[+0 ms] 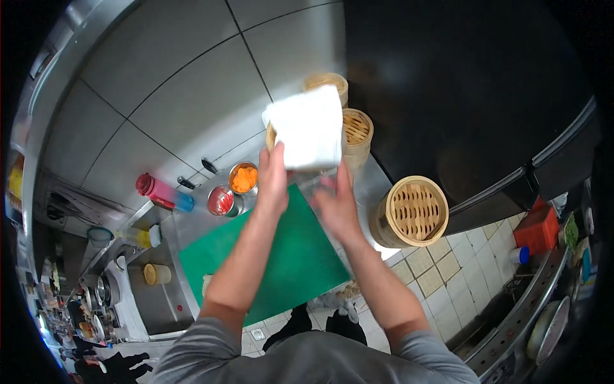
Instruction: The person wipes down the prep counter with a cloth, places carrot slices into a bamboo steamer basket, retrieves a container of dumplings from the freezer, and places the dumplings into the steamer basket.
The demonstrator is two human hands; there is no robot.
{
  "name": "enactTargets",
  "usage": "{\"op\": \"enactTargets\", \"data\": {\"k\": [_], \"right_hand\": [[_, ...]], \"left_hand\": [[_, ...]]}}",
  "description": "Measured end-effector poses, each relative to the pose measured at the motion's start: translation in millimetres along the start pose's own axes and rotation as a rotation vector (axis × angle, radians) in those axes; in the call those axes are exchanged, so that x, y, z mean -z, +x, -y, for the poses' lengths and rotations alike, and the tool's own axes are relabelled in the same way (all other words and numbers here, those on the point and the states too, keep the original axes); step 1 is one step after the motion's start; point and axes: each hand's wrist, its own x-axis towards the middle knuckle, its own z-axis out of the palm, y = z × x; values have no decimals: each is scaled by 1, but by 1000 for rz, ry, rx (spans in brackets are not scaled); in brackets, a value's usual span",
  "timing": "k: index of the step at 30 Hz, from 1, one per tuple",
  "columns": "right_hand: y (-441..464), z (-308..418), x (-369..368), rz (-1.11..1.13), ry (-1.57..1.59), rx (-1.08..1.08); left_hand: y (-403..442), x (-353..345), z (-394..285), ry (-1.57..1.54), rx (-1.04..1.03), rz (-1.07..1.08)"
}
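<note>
A stack of white paper or cloth sheets [308, 128] is held up above the back of the steel counter, in front of bamboo steamers. My left hand [274, 179] is closed on its lower left edge. At the lower right corner is my right hand [338, 198], blurred by motion; what its fingers grip, if anything, is unclear. Below my forearms lies a green cutting board [300, 256]. Just right of the white stack stands a bamboo steamer [357, 131], with another steamer [326, 81] behind. A larger stacked steamer [416, 211] stands at the counter's right end.
Metal containers hold orange slices [244, 179] and something red [220, 200] at the back left. A pink bottle [157, 187] stands beside a sink [163, 304]. A black appliance [448, 96] borders the right. Several people [115, 368] are partly visible at lower left.
</note>
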Motion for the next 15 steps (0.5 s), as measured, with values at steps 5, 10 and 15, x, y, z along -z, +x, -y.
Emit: {"op": "enactTargets", "data": {"k": [5,10,15], "right_hand": [[155,27,-21,-54,220,-221],[266,-46,5,54,96,-129],[257,-13,16,167,7,-319]], "left_hand": [[138,-58,-41,93,-71,35],[236,-81,-21,131,-21,-10],[286,-89,11,73,-6,65]]}}
